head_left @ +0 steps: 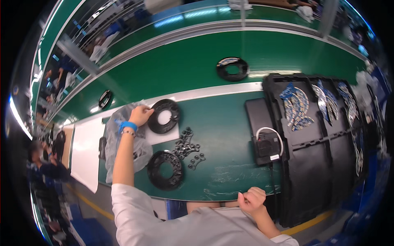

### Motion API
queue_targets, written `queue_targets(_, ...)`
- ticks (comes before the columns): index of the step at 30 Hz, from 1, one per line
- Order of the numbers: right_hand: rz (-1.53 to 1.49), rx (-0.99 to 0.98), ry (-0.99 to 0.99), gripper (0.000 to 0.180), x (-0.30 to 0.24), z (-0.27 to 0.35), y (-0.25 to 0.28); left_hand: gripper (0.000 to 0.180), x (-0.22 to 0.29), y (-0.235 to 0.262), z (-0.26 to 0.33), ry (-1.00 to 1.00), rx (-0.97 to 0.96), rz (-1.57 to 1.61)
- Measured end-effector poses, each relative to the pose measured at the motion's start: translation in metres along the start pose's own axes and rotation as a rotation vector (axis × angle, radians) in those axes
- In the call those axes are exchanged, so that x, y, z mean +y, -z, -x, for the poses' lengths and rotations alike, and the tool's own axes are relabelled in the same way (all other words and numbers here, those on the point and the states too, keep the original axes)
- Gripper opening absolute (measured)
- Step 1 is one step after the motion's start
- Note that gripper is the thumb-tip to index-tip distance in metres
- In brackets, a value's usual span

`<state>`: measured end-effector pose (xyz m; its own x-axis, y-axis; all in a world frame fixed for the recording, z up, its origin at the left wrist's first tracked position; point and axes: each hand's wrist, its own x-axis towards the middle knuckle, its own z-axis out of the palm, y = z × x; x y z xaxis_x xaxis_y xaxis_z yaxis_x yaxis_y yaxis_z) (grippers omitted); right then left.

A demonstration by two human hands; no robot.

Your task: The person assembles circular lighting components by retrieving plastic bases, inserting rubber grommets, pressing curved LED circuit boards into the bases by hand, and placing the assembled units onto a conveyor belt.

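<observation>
- Crinkly clear plastic bag (123,143) lies at the left of the green surface (221,135), white sheet (87,151) just beside it.
- Left hand (140,115) pinches the rim of a black ring-shaped disc (164,116) next to the bag.
- Right hand (252,200) is curled into a loose fist at the surface's near edge, holding nothing I can see.

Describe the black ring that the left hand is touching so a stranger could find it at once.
On the green worktable, look left of centre at the white sheet. The black ring lies on it, under the left hand. Unlike the ring nearer the table's front edge, white shows through its hole.
</observation>
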<state>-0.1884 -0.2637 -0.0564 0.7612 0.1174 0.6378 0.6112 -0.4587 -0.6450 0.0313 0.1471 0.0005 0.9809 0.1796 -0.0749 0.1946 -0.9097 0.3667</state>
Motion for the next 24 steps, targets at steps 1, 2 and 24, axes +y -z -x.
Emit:
queue_targets(1,0.031,0.027,-0.019,0.028,0.000,0.000,0.000,0.038,0.002,-0.002,-0.001,0.065,-0.024,0.078)
queue_targets(2,0.022,0.023,-0.003,0.027,0.000,-0.001,0.001,0.037,-0.001,-0.003,-0.004,0.134,-0.065,0.131)
queue_targets(24,0.490,0.002,0.234,0.025,-0.029,-0.037,0.160,0.019,0.134,0.010,0.222,-0.565,0.084,-0.074)
